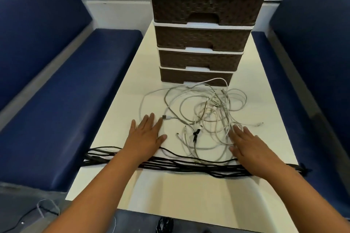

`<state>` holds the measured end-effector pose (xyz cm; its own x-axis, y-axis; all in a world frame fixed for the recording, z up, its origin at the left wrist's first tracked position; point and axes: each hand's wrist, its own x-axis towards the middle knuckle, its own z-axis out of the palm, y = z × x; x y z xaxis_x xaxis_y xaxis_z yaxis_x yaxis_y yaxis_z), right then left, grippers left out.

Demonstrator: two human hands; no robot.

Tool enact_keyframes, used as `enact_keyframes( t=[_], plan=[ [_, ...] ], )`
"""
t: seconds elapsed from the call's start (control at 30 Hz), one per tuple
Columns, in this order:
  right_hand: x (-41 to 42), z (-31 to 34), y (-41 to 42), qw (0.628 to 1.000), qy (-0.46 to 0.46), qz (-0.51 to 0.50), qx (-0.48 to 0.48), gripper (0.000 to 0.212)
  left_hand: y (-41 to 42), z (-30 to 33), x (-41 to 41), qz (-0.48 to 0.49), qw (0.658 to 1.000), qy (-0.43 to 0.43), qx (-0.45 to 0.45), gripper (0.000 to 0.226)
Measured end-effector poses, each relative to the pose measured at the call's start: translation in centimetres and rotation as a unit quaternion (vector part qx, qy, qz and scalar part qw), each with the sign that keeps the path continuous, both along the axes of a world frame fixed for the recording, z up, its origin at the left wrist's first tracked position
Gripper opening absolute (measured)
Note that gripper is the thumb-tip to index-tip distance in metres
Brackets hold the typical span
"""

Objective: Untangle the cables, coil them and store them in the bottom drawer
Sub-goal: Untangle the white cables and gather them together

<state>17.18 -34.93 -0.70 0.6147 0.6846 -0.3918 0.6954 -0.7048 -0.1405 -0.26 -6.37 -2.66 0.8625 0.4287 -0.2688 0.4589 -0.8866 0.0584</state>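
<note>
Left hand [146, 134]: flat, palm down, fingers spread and extended toward 12 o'clock, gripping nothing. It rests on the cream table [170, 191]; whether the palm presses fully against the surface cannot be told. A silver USB plug [166, 117] lies just beside its fingertips at 1 o'clock, at the end of a white lead.

Right hand [248, 145]: also flat and open, palm down, fingers spread toward 11 o'clock, holding nothing. Its fingertips lie on the near right edge of the tangle of white cables [206, 113].

The white tangle sits between and beyond the two hands, at 12 to 1 o'clock from the left hand and 11 o'clock from the right. It is a loose, overlapping heap of loops with several small connectors showing; a black tie or clip [196, 134] lies at its near side, between the hands.

A bundle of black cable [180, 165] lies stretched across the table from 9 to 3 o'clock, passing under both wrists at 6 o'clock of the hands. Its ends reach both table edges.

Beyond the tangle, at 12 o'clock, stands a four-drawer unit [204, 30] with brown woven-pattern fronts and a white frame. The bottom drawer [195, 76] is closed; white loops touch or overlap its front.

Blue cushioned benches [56, 100] flank the table at 9 and 3 o'clock.
</note>
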Motion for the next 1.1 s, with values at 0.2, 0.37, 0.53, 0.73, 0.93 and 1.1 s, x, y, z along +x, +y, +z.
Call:
enact_keyframes(
  t=[0.2, 0.37, 0.53, 0.73, 0.93, 1.1],
  plan=[
    [3.0, -1.8, 1.1, 0.996, -0.053, -0.032, 0.065, 0.054, 1.6, -0.9, 2.5, 0.004, 0.999, -0.045, -0.002, 0.059],
    [4.9, -1.9, 2.0, 0.977, -0.121, -0.102, 0.141, 0.047, 2.3, -1.3, 3.4, 0.016, 0.997, -0.07, 0.01, 0.06],
    [2.1, -0.3, 2.5, 0.944, -0.199, -0.15, 0.218, 0.03, 0.8, -0.2, 2.3, 0.022, 0.968, -0.249, -0.016, 0.049],
    [-2.6, -0.4, 2.8, 0.968, 0.012, 0.072, 0.24, 0.021, -2.7, 0.8, 1.4, -0.101, 0.962, -0.165, -0.192, 0.029],
    [-1.8, -0.5, 3.6, 0.969, 0.027, 0.058, 0.237, 0.032, -2.3, 0.5, 4.1, -0.107, 0.97, -0.154, -0.152, 0.043],
    [-1.3, -1.5, 4.3, 0.958, 0.002, 0.011, 0.286, 0.013, -1.5, 0.0, 5.9, -0.097, 0.979, -0.146, -0.101, 0.041]
  ],
)
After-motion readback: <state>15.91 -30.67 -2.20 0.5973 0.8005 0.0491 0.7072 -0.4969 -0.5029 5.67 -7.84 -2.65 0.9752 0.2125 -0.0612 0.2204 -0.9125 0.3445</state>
